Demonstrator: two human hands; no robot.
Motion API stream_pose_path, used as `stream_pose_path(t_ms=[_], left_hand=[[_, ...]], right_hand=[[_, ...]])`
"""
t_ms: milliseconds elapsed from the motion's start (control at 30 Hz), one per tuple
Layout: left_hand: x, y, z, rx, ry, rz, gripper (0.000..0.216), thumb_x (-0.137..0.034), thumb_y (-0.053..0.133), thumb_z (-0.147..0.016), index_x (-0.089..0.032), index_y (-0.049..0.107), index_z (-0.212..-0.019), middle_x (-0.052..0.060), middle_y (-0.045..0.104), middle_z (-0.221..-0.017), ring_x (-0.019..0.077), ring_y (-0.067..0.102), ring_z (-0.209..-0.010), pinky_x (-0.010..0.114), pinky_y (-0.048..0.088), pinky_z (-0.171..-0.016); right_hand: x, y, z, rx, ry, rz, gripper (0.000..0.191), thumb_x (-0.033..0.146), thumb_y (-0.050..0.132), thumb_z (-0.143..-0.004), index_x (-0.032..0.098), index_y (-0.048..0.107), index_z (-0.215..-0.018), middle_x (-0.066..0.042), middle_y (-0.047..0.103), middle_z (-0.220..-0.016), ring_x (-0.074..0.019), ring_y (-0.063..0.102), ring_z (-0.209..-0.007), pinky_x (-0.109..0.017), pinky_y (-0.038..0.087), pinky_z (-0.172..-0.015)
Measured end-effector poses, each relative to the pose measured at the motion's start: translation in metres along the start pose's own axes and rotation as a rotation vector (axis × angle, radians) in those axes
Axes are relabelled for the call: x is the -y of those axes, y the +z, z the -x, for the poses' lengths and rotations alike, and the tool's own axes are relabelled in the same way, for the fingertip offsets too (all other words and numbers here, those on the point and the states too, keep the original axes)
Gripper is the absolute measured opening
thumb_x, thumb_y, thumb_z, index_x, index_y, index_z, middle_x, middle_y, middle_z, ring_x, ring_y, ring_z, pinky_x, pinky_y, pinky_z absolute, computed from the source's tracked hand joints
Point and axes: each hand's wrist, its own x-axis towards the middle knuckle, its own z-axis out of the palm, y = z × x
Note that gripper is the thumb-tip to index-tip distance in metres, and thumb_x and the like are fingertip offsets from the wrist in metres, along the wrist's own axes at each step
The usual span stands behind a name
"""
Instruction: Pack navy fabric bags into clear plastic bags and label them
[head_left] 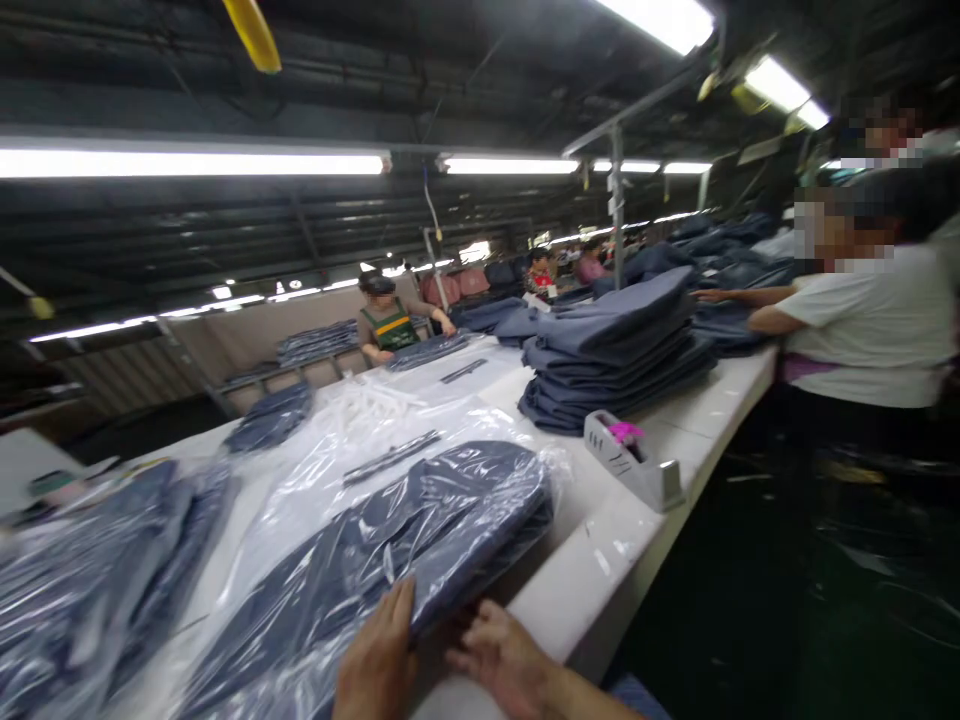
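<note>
A folded dark blue garment in a clear plastic bag [450, 500] lies slantwise on the white table in front of me. My left hand [379, 650] grips its near edge, fingers together on top of the plastic; the thumb is hidden. Just right of that edge is my right hand [502, 655], palm side partly showing. Its fingers are loosely bent and apart, close to the bag's underside, with nothing visible in them. Slight blur hides whether the fingertips touch the plastic.
More bagged garments [97, 580] lie at the left. A tall stack of folded dark garments [615, 350] stands beyond, beside a grey tape dispenser [634, 465] near the table's right edge. Clear bags [360, 410] spread over the middle. Co-workers stand across the table and at the right.
</note>
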Motion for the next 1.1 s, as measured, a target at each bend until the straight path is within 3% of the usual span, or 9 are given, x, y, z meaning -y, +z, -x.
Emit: stream_pose_path(t_ms=[133,200,300,433,500,600,667,833,1100], left_hand=[[-0.018,-0.034,-0.002,0.098,-0.011,-0.063,0.072,0.003,0.043,-0.07,-0.021,0.05,-0.137,0.009,0.055,-0.142,0.0212,0.055,-0.127,0.034,0.05,-0.099],[-0.023,-0.058,-0.008,0.071,-0.024,-0.068,0.071,0.001,0.045,-0.071,-0.022,0.049,-0.138,0.009,0.057,-0.14,0.0224,0.061,-0.12,0.034,0.052,-0.094],[-0.02,-0.112,-0.022,-0.046,-0.144,-0.093,0.06,-0.009,0.048,-0.077,-0.024,0.052,-0.135,0.01,0.071,-0.118,0.0256,0.071,-0.093,0.034,0.053,-0.076],[0.007,-0.2,-0.041,-0.241,-0.332,0.09,0.03,-0.044,0.052,-0.085,-0.021,0.071,-0.092,0.004,0.07,-0.068,0.0255,0.067,-0.071,0.03,0.045,-0.06],[0.021,-0.234,-0.042,-0.335,-0.435,0.452,0.036,-0.052,0.062,-0.077,-0.018,0.07,-0.085,0.002,0.066,-0.062,0.0236,0.065,-0.067,0.028,0.046,-0.058],[0.032,-0.252,-0.03,-0.442,-0.625,1.095,0.041,-0.044,0.072,-0.07,-0.017,0.067,-0.101,0.001,0.069,-0.067,0.0213,0.067,-0.062,0.031,0.054,-0.058],[0.029,-0.242,-0.015,-0.482,-0.727,1.373,0.041,-0.038,0.071,-0.072,-0.018,0.065,-0.109,0.002,0.072,-0.073,0.0207,0.069,-0.063,0.033,0.058,-0.061],[-0.012,-0.169,0.021,-0.562,-0.918,1.628,0.045,-0.047,0.06,-0.084,-0.021,0.06,-0.121,0.006,0.075,-0.101,0.0246,0.073,-0.09,0.039,0.062,-0.077],[-0.113,-0.043,0.062,-0.443,-1.232,1.978,0.06,-0.049,0.061,-0.085,-0.021,0.049,-0.136,0.012,0.068,-0.122,0.0274,0.063,-0.117,0.041,0.054,-0.098]], right_hand=[[0.017,-0.002,-0.004,-0.107,-0.074,-0.05,0.02,0.015,0.069,-0.052,0.021,0.052,-0.061,0.005,0.063,-0.065,-0.0163,0.062,-0.077,-0.03,0.047,-0.078],[0.041,0.012,-0.01,0.02,-0.113,-0.049,0.017,0.015,0.068,-0.055,0.02,0.063,-0.07,0.002,0.07,-0.077,-0.02,0.063,-0.091,-0.033,0.046,-0.087],[0.087,0.061,-0.019,0.25,-0.218,-0.034,0.042,0.011,0.066,-0.057,0.023,0.071,-0.098,0.0,0.072,-0.107,-0.022,0.059,-0.112,-0.036,0.042,-0.101],[0.151,0.133,-0.025,0.563,-0.401,0.211,0.072,0.017,0.067,-0.068,0.036,0.053,-0.135,0.004,0.052,-0.143,-0.0215,0.048,-0.131,-0.043,0.033,-0.113],[0.176,0.148,-0.028,0.473,-0.631,0.437,0.065,0.029,0.067,-0.077,0.032,0.05,-0.14,0.0,0.048,-0.147,-0.0225,0.044,-0.135,-0.043,0.029,-0.116],[0.197,0.133,-0.036,0.017,-0.961,0.731,0.068,0.046,0.066,-0.081,0.027,0.046,-0.143,-0.004,0.041,-0.151,-0.0248,0.031,-0.142,-0.043,0.021,-0.119],[0.202,0.111,-0.045,-0.091,-0.875,0.851,0.078,0.055,0.066,-0.081,0.027,0.038,-0.148,-0.006,0.042,-0.151,-0.0275,0.037,-0.139,-0.045,0.027,-0.116],[0.219,0.075,-0.071,0.119,-0.424,1.045,0.069,0.07,0.06,-0.08,0.019,0.06,-0.127,-0.01,0.07,-0.112,-0.0264,0.067,-0.096,-0.037,0.052,-0.085],[0.236,0.059,-0.129,0.329,-0.436,1.635,0.058,0.068,0.066,-0.072,0.017,0.072,-0.1,-0.008,0.073,-0.101,-0.0285,0.065,-0.095,-0.032,0.047,-0.082]])
